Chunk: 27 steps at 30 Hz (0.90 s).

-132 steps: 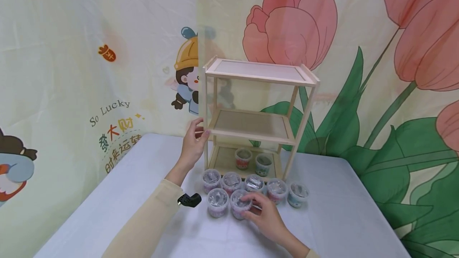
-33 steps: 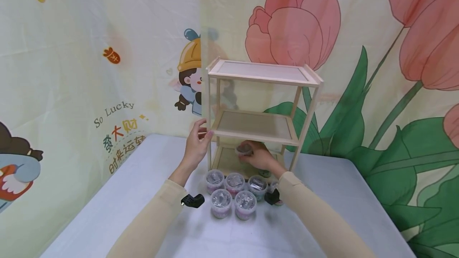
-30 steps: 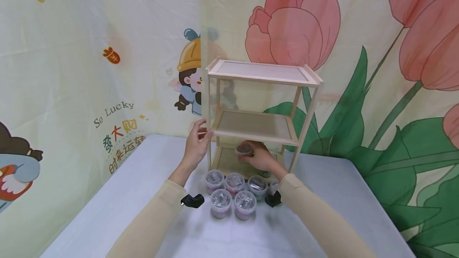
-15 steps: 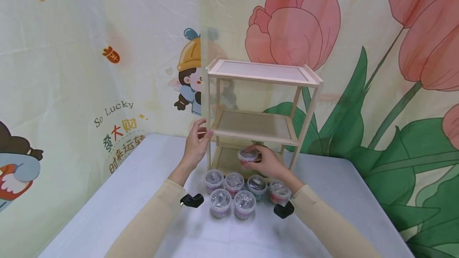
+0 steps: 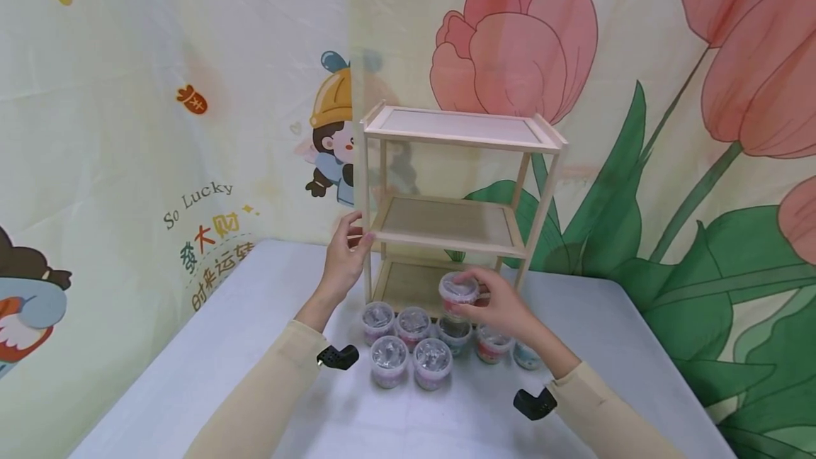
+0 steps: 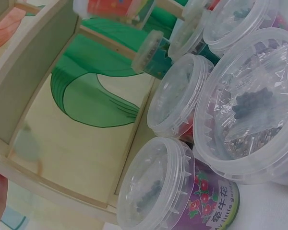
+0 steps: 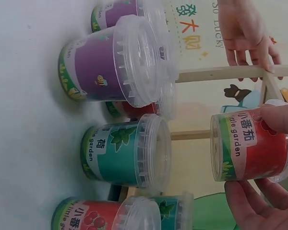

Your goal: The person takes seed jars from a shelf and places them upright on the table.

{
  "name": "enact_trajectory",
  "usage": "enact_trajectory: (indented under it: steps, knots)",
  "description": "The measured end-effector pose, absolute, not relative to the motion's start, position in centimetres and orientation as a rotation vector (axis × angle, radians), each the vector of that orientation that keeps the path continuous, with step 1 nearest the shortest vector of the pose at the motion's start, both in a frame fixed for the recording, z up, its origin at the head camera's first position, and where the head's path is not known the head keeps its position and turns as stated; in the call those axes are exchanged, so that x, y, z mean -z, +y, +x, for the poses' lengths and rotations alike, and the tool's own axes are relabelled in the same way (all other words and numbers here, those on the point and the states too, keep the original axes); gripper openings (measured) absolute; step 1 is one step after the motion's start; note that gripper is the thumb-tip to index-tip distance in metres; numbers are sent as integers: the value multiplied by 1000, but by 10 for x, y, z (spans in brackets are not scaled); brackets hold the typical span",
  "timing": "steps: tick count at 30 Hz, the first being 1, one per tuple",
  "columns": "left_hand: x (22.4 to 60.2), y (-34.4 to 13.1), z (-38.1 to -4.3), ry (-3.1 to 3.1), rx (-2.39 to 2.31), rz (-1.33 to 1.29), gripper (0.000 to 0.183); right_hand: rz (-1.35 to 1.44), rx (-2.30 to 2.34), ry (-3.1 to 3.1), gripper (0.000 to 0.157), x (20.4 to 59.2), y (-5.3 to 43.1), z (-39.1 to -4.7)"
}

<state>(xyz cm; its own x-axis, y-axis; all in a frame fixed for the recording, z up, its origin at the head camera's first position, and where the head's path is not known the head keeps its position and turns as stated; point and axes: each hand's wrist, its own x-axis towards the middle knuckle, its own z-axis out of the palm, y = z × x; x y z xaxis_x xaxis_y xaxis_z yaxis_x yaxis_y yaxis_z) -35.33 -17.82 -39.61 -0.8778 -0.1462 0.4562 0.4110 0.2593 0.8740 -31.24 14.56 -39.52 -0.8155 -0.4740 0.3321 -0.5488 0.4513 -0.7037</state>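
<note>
My right hand [image 5: 500, 303] pinches a small clear plastic tub with a red label [image 5: 459, 292] between thumb and fingers. The lidded tub is upright, in front of the bottom shelf and above the back row of tubs. In the right wrist view this red-labelled tub [image 7: 252, 143] shows a tomato-coloured picture and "little garden" lettering. My left hand [image 5: 344, 261] grips the left front post of a wooden three-tier rack [image 5: 446, 236] at the middle shelf. Several similar tubs stand before the rack, among them a purple one [image 5: 432, 363] and a teal one [image 7: 117, 153].
A teal tub [image 6: 153, 55] stands behind the row in the left wrist view. Another teal tub [image 5: 528, 355] is at the row's right end, partly hidden by my right wrist. A white cloth [image 5: 255, 303] covers the table. Printed fabric [image 5: 637, 197] hangs close behind the rack.
My right hand went from a front purple tub to the bottom shelf and took hold of the red-labelled tub. It has since moved toward me and to the right. The left hand stays put.
</note>
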Motion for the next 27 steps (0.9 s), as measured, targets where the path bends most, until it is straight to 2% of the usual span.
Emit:
enact_trajectory:
  steps: [27]
  knots:
    - [396,-178,-353,-2086,1663,-261,52,737,-1312,-2620,41,425,185,-270]
